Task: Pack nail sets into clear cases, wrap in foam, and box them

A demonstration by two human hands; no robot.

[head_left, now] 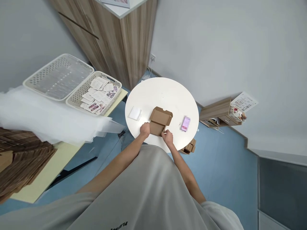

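A small brown cardboard box (pixel 160 119) with its lid flap up lies on the round white table (pixel 165 92), near the table's front edge. My left hand (pixel 145 129) grips the box's near left corner with curled fingers. My right hand (pixel 167 137) pinches the box's near right edge. A white square pad (pixel 134 113) lies to the left of the box. A blurred pink-purple object (pixel 185 124) lies to the right of it.
On the yellow table at left stand two white baskets, one with clear sheets (pixel 59 76), one with cards (pixel 98 94). White foam sheets (pixel 43 115) and flat cardboard blanks (pixel 19 159) lie nearer. Folded boxes (pixel 189 147) sit on the blue floor. A wooden cabinet (pixel 115 38) stands behind.
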